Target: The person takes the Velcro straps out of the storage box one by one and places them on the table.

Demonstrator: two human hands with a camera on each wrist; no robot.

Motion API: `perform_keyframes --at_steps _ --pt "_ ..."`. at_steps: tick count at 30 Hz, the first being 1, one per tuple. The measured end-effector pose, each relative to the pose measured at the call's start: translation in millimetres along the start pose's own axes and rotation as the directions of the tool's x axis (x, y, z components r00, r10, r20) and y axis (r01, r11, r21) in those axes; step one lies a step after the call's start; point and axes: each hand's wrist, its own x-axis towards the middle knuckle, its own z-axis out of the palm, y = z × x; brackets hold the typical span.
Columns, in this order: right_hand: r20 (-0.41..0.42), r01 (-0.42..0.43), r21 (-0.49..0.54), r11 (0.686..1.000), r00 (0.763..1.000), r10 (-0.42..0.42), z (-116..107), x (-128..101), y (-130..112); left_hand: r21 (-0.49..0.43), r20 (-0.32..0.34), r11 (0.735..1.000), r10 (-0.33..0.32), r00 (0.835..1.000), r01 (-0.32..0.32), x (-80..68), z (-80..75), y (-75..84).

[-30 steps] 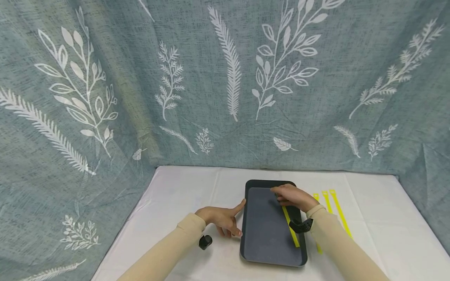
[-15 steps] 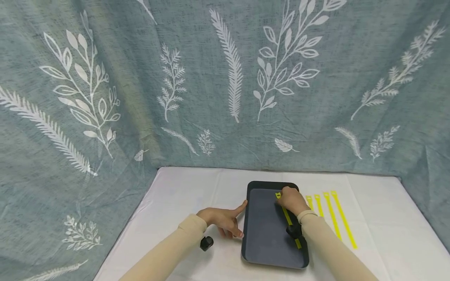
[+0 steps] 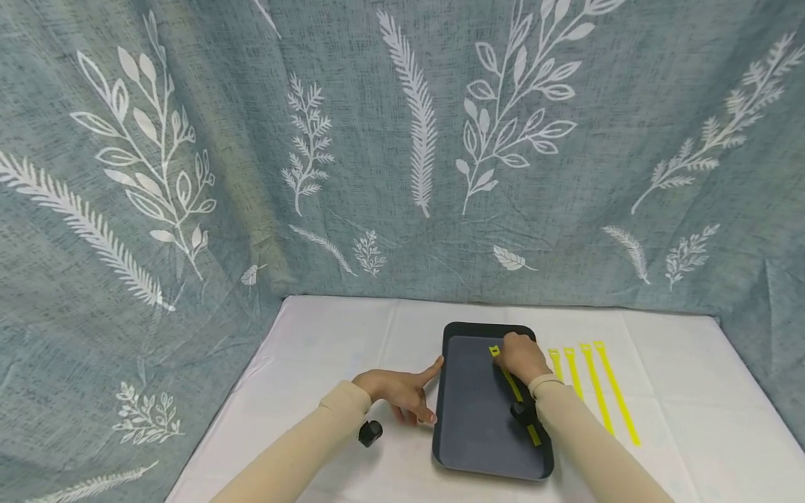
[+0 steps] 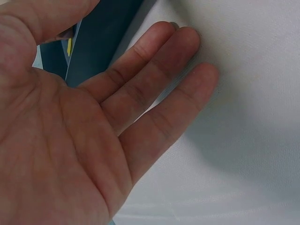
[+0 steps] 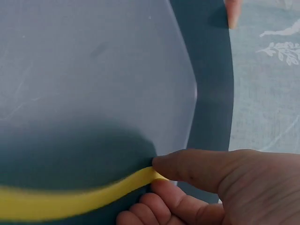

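Note:
A yellow cable strap (image 3: 516, 388) with a slotted head lies lengthwise along the right side of a dark grey tray (image 3: 472, 419). My right hand (image 3: 523, 355) pinches it between thumb and index finger, just below the slotted head; in the right wrist view the strap (image 5: 93, 201) runs away from the fingertips in a slight curve. Beside the tray's left rim is my left hand (image 3: 399, 392), its extended fingers touching the tray's side. The left wrist view has the palm (image 4: 61, 145) with relaxed, nearly straight fingers holding nothing.
Several more yellow straps (image 3: 616, 391) lie in a row on the white tablecloth (image 3: 685, 391), right of the tray and partly behind the right forearm. A blue-green curtain (image 3: 402, 154) with white leaf prints hangs behind the table.
My right hand has shifted slightly right and turned, so the strap's slotted head now shows beyond the fingers. The strap's head has since moved slightly left. My left hand stays in place.

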Motion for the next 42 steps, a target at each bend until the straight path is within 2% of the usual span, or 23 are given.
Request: perform_keyframes --at_steps 11,17,20,25,31,35,38,42 --pt "0.091 -0.032 0.149 0.988 0.996 0.018 -8 5 9 -0.005 -0.005 1.0 -0.002 1.0 0.002 -0.9 1.2 1.0" --pt "0.105 -0.055 0.288 0.956 0.994 0.026 -9 7 14 -0.006 -0.004 1.0 -0.007 1.0 0.007 0.0 2.1 4.0" --pt "0.104 -0.076 0.409 0.909 0.994 0.037 -9 7 14 -0.008 -0.002 1.0 -0.004 1.0 0.004 0.8 2.2 5.3" --pt "0.121 -0.094 0.604 0.791 0.992 0.025 -10 4 16 -0.006 -0.004 1.0 -0.008 1.0 0.008 -0.5 1.3 6.8" --pt "0.149 -0.119 0.712 0.692 0.989 0.017 -12 1 19 -0.002 -0.004 1.0 -0.013 1.0 0.013 -2.2 0.8 6.8" --pt "0.163 -0.132 0.728 0.673 0.986 0.018 -12 1 20 -0.008 -0.003 1.0 -0.015 1.0 0.015 -2.3 1.3 6.2" --pt "0.159 -0.123 0.725 0.678 0.987 0.01 -13 1 20 -0.01 -0.003 1.0 -0.015 1.0 0.015 -1.7 1.6 5.3" --pt "0.145 -0.108 0.745 0.658 0.989 -0.001 -14 0 19 -0.009 -0.008 1.0 -0.017 1.0 0.016 -1.1 2.5 3.9"
